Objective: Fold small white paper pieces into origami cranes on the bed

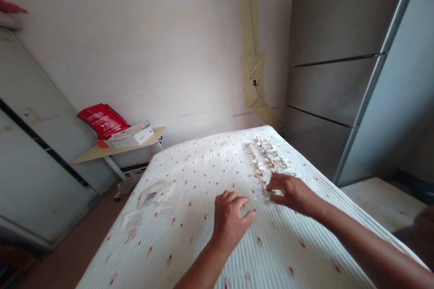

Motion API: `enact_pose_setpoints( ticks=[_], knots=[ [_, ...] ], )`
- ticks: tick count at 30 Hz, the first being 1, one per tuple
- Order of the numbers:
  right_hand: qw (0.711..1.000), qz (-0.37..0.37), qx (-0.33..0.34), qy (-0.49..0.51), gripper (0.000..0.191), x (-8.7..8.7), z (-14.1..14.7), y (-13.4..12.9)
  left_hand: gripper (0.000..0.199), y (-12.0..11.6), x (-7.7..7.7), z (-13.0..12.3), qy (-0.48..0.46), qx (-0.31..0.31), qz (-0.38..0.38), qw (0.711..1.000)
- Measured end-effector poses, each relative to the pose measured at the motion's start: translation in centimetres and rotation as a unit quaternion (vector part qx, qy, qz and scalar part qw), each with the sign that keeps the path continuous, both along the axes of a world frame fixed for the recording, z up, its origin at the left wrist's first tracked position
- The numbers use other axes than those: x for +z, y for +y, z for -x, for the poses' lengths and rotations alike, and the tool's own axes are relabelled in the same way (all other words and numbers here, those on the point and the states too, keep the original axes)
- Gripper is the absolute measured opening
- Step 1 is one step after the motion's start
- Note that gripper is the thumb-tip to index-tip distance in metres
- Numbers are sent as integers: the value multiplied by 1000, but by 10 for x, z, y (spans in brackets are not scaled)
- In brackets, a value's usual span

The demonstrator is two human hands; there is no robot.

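The left hand (pixel 230 216) is open, empty; I can't tell whether the right hand (pixel 291 192) grips anything. Just beyond it, small whitish pieces (pixel 271 161) lie in rows, probably to stay separate.

Left hand (pixel 231 216): bare, rounded knuckles, distinct thumb, fingernail detail too small to tell. Left forearm (pixel 205 264): bare, smooth in outline, widening from a narrower wrist. Right hand (pixel 294 193): bare, thumb distinct from fingers. Right forearm (pixel 366 239): bare, long, slender, thickening away from the wrist.
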State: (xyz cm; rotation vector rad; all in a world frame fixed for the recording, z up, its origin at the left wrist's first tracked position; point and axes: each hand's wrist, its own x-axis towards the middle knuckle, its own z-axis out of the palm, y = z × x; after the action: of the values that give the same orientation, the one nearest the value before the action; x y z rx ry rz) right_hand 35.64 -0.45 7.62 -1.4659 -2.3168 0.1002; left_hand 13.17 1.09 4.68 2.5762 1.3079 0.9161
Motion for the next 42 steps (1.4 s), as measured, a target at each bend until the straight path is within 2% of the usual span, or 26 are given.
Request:
enact_pose_setpoints(
  ticks=[3,6,9,11,17,23,31,42],
  knots=[
    [997,-36,-67,25,18,13,-47,26,15,5,-4,17,3,15,-2,1000],
    [983,-62,-172,2,19,20,-98,60,13,11,-13,37,11,30,10,999],
    [962,-66,-265,-27,23,17,-131,94,13,15,-24,55,28,35,24,999],
    [951,-49,-301,-41,25,11,-142,114,13,17,-33,64,33,40,28,998],
    [943,7,-328,-63,28,-13,-154,161,11,15,-50,78,34,49,33,998],
    [939,34,-334,-78,26,-32,-159,191,10,20,-58,86,70,17,29,997],
    [938,62,-334,-76,28,-47,-160,213,11,23,-65,92,93,1,3,996],
    [930,103,-345,-78,32,-52,-160,225,11,21,-61,92,80,-8,-22,997]
  ],
)
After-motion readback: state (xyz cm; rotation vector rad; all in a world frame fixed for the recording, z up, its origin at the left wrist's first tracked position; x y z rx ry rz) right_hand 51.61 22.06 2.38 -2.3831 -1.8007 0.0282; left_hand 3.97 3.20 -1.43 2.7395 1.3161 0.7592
